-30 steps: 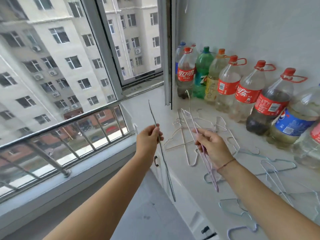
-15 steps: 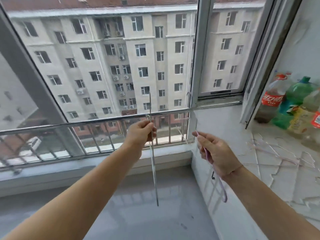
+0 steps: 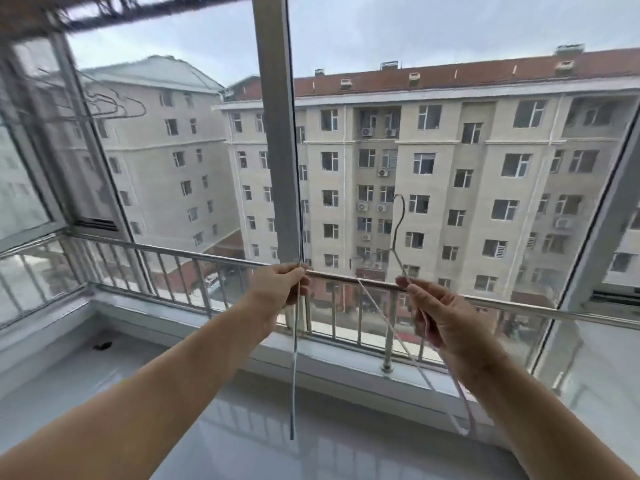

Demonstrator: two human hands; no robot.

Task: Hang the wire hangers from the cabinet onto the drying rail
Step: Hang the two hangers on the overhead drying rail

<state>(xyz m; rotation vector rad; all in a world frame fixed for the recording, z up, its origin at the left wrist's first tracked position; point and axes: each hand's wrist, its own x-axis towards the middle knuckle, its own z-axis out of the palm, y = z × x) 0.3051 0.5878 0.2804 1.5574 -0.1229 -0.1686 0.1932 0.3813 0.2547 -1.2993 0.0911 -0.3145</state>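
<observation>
I see both arms stretched forward at chest height toward the window railing. My left hand is turned thumb-up, its fingers pinching a grey wire hanger that hangs edge-on, straight down. My right hand has its fingers curled round a pale wire hanger, hook pointing up, body slanting down past the wrist. More hangers hang at the upper left under the blurred drying rail.
</observation>
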